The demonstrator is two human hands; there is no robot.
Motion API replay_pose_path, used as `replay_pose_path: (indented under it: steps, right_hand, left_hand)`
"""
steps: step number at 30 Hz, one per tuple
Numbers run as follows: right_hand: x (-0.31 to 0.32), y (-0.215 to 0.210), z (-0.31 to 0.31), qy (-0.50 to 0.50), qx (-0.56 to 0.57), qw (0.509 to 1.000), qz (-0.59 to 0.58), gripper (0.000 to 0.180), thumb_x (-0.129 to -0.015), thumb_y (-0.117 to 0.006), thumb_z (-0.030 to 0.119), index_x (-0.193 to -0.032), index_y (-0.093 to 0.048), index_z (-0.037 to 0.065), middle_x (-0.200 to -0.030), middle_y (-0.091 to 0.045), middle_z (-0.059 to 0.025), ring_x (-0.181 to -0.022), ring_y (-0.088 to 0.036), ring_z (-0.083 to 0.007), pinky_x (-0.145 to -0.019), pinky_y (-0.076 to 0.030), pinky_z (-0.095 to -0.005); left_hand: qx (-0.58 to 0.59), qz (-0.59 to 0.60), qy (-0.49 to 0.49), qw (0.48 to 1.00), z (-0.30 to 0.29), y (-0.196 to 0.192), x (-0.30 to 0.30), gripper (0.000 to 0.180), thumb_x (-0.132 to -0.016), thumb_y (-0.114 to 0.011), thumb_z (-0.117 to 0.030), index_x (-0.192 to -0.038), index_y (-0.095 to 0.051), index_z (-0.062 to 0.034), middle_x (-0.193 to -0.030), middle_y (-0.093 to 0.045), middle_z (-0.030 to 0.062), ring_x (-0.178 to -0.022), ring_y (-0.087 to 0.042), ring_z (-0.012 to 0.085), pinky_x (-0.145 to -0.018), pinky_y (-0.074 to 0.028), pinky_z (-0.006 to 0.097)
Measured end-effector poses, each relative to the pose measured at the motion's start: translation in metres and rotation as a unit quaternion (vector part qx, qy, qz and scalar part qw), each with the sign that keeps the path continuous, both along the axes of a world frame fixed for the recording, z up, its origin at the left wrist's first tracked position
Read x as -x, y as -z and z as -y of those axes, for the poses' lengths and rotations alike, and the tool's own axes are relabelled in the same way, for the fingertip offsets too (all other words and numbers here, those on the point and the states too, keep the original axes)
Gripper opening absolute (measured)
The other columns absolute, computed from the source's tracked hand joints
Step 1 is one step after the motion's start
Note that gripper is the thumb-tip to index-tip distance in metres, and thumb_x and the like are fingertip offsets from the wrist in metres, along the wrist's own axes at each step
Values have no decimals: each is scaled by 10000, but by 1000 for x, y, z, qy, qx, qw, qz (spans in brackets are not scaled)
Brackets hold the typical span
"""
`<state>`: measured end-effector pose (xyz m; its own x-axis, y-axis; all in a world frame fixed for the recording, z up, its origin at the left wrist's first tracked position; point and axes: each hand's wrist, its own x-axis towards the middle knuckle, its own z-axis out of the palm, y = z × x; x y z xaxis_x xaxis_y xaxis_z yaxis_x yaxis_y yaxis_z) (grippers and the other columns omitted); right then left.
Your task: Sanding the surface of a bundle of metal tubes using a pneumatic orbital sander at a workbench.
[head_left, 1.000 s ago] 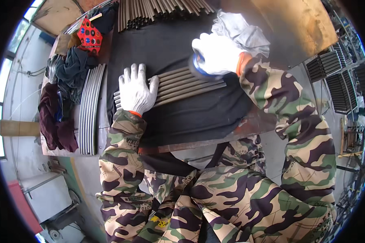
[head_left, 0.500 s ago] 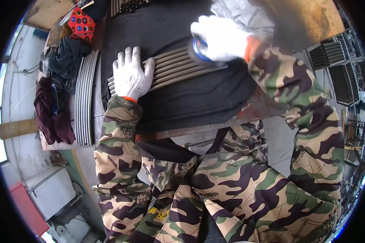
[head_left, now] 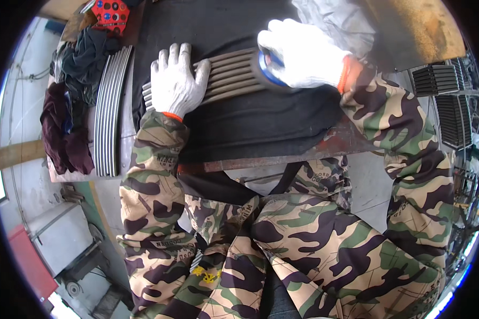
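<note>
A row of grey metal rods (head_left: 231,80) lies side by side on black cloth (head_left: 261,125) across the bench. My left hand (head_left: 178,82), in a white glove, rests flat on their left part with its fingers spread. In a white glove as well, my right hand (head_left: 306,53) is closed round a blue-rimmed disc (head_left: 273,69) over the right part of the rods. Blur and the glove hide the disc's underside, so its exact kind is unclear. The right ends of the rods are covered by the disc and hand.
At left, another row of shiny rods (head_left: 112,114) lies beside dark crumpled cloths (head_left: 72,138). A red patterned item (head_left: 112,16) sits far left. Grey crumpled sheeting (head_left: 340,24) lies beyond my right hand. Stacked dark rods (head_left: 435,80) stand on a rack at right.
The whole view has shifted, with the bench now higher in it. Against the rods, my right hand and the disc have come slightly nearer me. My left hand stays on the rods.
</note>
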<state>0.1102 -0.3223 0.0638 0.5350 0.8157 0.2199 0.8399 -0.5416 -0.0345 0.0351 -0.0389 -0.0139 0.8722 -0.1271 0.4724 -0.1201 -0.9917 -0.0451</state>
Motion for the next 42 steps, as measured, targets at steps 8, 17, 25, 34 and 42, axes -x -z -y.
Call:
replay_pose_path:
  steps: [8,17,25,34,42]
  right_hand:
    - [-2,4,-11,3,10,1000,22,239,-916,-647,248,-1098,-687,99,-990,-696,-184,-906,-715,-385,-826,-571,-504]
    - [5,4,-48,-55,-20,996,64,206,-904,-668,279,-1041,-671,126,-924,-653,-135,-874,-705,-354,-779,-585,-477]
    - [3,-1,-50,-30,7,999,43,199,-898,-689,276,-1039,-666,138,-948,-648,-138,-894,-687,-344,-799,-569,-472]
    - [3,-1,-45,-39,21,999,9,220,-897,-717,267,-1050,-685,112,-1002,-679,-125,-919,-684,-340,-812,-564,-443]
    - [-1,2,-35,-43,16,998,40,193,-895,-704,273,-1022,-669,132,-951,-650,-139,-888,-675,-351,-797,-564,-468]
  left_hand:
    - [-1,-20,69,997,10,-5,12,568,-967,-645,-428,-1344,-627,-3,-1350,-645,198,-1234,-588,376,-1053,-429,539]
    - [15,37,-65,997,10,9,-2,474,-974,-630,-397,-1270,-679,-32,-1257,-686,150,-1176,-615,343,-999,-447,531]
    - [26,58,-70,996,15,7,3,471,-978,-631,-414,-1251,-676,-33,-1220,-678,140,-1143,-615,335,-998,-440,513]
    - [29,65,-63,996,20,13,-3,488,-985,-623,-423,-1264,-674,-25,-1210,-679,144,-1150,-615,342,-1020,-439,521]
    - [99,23,-80,992,26,1,7,585,-968,-624,-408,-1330,-646,51,-1353,-646,265,-1322,-568,443,-1175,-359,596]
